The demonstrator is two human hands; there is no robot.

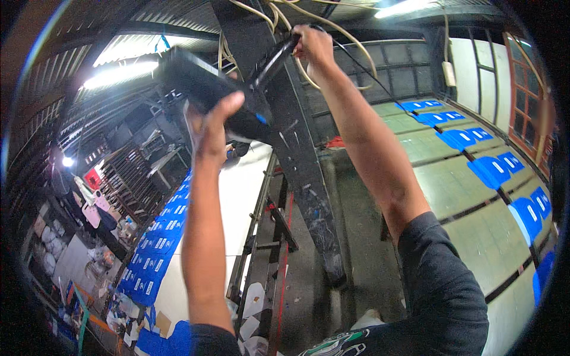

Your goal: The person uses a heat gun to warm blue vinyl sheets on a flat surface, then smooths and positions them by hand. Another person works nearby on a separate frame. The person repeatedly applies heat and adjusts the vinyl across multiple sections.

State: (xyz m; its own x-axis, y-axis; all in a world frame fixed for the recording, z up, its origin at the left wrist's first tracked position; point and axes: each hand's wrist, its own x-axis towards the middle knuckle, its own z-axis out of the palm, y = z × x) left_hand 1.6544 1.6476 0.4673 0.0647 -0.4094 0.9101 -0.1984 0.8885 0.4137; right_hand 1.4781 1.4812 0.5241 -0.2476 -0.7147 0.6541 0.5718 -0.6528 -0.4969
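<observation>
Head view: A black box-shaped device (199,83) is seen raised at upper left of centre, tilted, its lower right end close to a dark upright post (306,190); its outline is blurred. A small blue mark is noted near that end. The left hand (215,127) is raised against the device, its thumb spread upward over the near side; the other fingers are mostly hidden or blurred, so whether the device is gripped or only steadied cannot be told. The right hand (313,46) is held higher and further right, in front of the upper part of the post, its fingers closed around the upper end of a black bar-like handle (276,64). The handle is slanted down toward the device; whether the two are joined cannot be made out. Pale cables (359,44) are looped behind the right hand.

To the left, a long white-topped table (243,184) is observed, with blue fabric pieces (151,258) bearing white prints laid in rows along its far left side. To the right, a second long table (442,187) is divided by dark crossbars into greenish panels, and blue printed pieces (490,171) are spread along its right side. A lit tube lamp (122,74) is seen at upper left
</observation>
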